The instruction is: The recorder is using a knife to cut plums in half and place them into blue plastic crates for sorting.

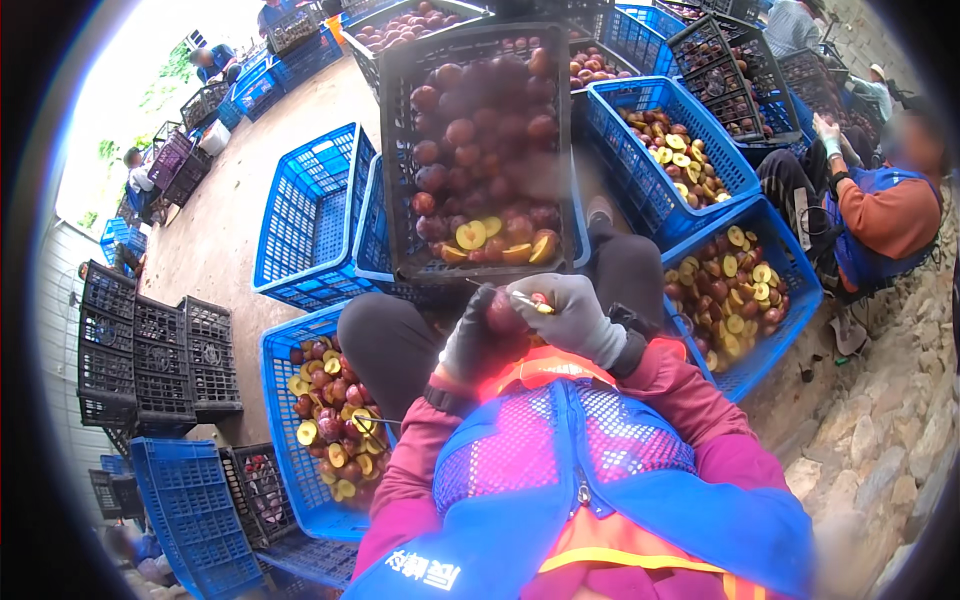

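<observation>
Seated among stacked crates, a worker in grey gloves holds a dark red plum [503, 312] just above the lap. Left hand [482, 335], fingers curled, wraps the fruit from below. Right hand [575, 318], pinching a small blade [522, 298], sits just beside it, the blade's long axis running sideways across the plum's top. Directly ahead, a black crate [480, 150] holds whole and halved plums; blue crates [735, 290] of halves flank both knees.
</observation>
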Demonstrator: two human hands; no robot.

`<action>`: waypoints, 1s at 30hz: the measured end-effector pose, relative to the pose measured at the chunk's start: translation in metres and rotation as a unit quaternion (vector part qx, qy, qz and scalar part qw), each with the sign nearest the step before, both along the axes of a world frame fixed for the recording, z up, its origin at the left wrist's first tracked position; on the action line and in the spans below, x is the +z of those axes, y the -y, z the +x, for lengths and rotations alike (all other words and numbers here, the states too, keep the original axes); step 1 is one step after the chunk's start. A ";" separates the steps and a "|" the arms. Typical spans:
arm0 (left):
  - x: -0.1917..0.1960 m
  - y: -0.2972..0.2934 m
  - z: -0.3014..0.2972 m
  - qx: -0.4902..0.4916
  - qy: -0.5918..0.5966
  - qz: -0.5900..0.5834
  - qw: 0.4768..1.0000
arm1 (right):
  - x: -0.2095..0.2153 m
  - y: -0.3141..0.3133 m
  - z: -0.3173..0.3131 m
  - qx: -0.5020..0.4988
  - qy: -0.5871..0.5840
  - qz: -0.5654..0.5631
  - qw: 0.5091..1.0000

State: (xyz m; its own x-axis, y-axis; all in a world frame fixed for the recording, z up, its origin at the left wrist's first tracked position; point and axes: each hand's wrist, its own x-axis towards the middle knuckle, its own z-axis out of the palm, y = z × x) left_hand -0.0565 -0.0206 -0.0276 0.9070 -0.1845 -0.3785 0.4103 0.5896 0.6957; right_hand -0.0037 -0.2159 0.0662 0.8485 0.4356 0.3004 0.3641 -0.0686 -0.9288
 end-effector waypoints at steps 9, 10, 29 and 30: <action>0.102 0.024 0.022 0.153 -0.141 -0.190 0.959 | 0.075 0.020 0.022 0.044 -0.340 0.083 0.936; 0.058 -0.005 0.017 0.110 -0.052 -0.231 0.965 | 0.069 0.022 0.023 0.058 -0.347 0.039 0.935; 0.066 0.027 0.030 0.025 0.137 0.013 0.990 | -0.011 0.017 0.033 -0.025 -0.015 -0.055 0.998; 0.063 0.027 0.025 0.031 0.140 0.002 0.990 | -0.010 0.014 0.032 -0.015 -0.028 -0.068 0.997</action>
